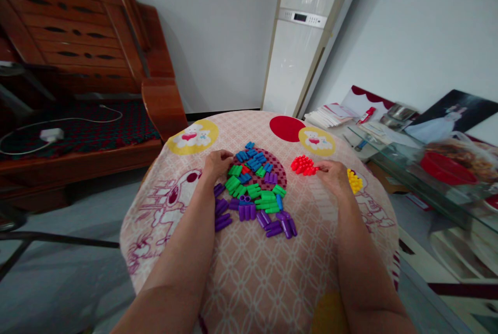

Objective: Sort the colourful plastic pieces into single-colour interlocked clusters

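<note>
Short plastic tubes in blue, green and purple lie spread over the middle of the round table. The blue tubes (pixel 252 157) are at the far side, the green tubes (pixel 266 202) in the middle, and the purple tubes (pixel 247 212) mostly nearer me. My left hand (pixel 217 164) rests at the pile's left edge, fingers bent and a little apart, with nothing visible in them. My right hand (pixel 331 173) pinches at the right end of a cluster of small red plastic pieces (pixel 303 165). Beyond its wrist sits a cluster of yellow pieces (pixel 354 182), partly covered.
A patterned cloth (pixel 264 282) covers the table. To the left stands a wooden bench (pixel 155 111) with a white charger (pixel 52 135) and cable. A tall white air conditioner (pixel 291 59) is behind. At right, a glass shelf (pixel 412 178) carries papers and a red bowl (pixel 447 168).
</note>
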A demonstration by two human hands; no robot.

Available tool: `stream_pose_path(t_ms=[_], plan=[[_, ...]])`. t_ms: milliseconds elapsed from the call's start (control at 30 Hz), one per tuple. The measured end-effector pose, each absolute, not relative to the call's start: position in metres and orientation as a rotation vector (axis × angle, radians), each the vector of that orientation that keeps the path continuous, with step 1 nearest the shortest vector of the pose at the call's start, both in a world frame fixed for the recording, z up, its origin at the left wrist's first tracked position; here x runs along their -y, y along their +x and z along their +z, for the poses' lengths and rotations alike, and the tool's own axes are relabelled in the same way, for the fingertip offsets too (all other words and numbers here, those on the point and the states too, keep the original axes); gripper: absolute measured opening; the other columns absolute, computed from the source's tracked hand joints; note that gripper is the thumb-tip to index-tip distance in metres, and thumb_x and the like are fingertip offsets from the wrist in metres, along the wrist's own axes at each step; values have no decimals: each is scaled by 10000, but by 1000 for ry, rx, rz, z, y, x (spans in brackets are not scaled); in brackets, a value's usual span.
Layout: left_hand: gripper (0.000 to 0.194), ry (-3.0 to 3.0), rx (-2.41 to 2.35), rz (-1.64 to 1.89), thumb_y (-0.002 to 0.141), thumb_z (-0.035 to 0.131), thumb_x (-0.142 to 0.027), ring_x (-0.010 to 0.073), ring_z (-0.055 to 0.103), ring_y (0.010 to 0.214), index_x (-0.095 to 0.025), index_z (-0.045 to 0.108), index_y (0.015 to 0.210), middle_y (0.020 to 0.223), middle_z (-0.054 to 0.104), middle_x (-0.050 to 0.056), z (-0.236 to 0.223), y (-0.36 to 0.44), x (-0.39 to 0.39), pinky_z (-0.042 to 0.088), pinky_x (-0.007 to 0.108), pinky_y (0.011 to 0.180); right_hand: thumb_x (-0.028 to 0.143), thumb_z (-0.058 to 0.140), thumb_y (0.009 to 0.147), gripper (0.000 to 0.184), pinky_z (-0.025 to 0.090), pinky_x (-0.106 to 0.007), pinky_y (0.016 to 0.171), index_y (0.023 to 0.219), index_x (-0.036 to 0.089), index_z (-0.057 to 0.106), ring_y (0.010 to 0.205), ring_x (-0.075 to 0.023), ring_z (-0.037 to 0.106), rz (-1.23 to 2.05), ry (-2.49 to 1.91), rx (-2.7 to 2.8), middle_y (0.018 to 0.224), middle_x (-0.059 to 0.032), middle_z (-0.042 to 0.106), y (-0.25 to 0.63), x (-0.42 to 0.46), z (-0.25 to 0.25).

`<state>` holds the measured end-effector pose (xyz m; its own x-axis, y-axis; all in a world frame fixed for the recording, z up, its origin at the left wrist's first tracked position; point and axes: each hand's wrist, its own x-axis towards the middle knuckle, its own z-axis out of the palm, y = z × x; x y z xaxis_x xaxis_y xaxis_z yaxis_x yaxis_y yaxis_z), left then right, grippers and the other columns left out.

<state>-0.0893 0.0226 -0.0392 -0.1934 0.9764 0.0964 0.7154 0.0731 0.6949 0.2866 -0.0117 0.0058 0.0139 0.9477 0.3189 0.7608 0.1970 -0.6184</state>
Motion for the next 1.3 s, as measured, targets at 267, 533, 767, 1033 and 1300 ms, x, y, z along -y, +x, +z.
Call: stream_pose_path(t_ms=[267, 533, 767, 1033, 1300], plan=[[262, 1661, -1962, 908, 784, 610, -225, 208, 705, 888, -180, 772, 985, 932, 785, 56, -38, -89, -22, 537, 258, 788, 267, 608, 658, 203, 510, -276, 622, 763, 169, 751, 720, -226, 704, 457, -1628, 1725, 728, -61, 751, 299, 4, -15], [271, 1661, -1956, 907, 784, 608, -236, 203, 709, 875, -171, 774, 988, 931, 785, 64, -39, -89, -22, 532, 241, 761, 188, 586, 655, 163, 517, -287, 682, 773, 168, 697, 737, -215, 692, 283, -1755, 1716, 764, -70, 739, 297, -1, -18], [274, 1639, -1954, 916, 776, 612, -234, 190, 708, 842, -170, 779, 984, 928, 786, 60, -40, -89, -23, 529, 228, 747, 196, 521, 805, 181, 473, -269, 734, 759, 183, 696, 744, -190, 654, 64, -1617, 1887, 764, -55, 717, 243, 21, 13], [288, 1678, -1959, 904, 794, 590, -224, 203, 710, 890, -172, 777, 1006, 944, 784, 68, -41, -90, -23, 529, 244, 787, 281, 439, 979, 298, 457, -282, 854, 1025, 187, 719, 987, -214, 678, 218, -1393, 2538, 1017, -90, 750, 108, 14, 11], [274, 1656, -1924, 937, 777, 605, -238, 206, 715, 875, -183, 779, 982, 931, 784, 61, -42, -91, -23, 537, 262, 806, 215, 451, 930, 297, 519, -369, 825, 1117, 127, 664, 1061, -304, 679, 142, -1555, 2780, 1118, -193, 712, 73, -5, 3]])
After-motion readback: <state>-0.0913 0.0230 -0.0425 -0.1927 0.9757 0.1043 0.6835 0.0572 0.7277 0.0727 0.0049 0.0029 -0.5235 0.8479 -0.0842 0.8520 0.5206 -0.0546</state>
